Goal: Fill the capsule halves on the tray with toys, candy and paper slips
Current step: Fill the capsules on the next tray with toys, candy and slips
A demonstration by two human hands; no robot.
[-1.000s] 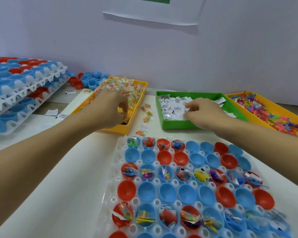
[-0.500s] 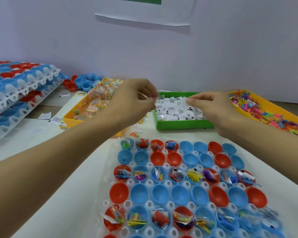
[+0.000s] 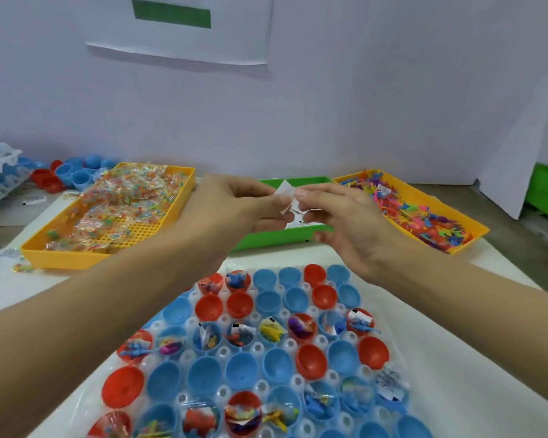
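Pinching one white paper slip (image 3: 284,197) between them, my left hand (image 3: 234,207) and right hand (image 3: 339,213) hover above the green bin (image 3: 276,237). Below, I see the capsule tray (image 3: 184,355), partly filled, flanked by the candy bin (image 3: 76,257) and toy bin (image 3: 469,238).

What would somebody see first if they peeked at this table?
Probably the white tray in front, packed with red and blue capsule halves, some holding toys and paper. Just above it, the left hand and right hand pinch a paper slip together, with a candy bin at the left.
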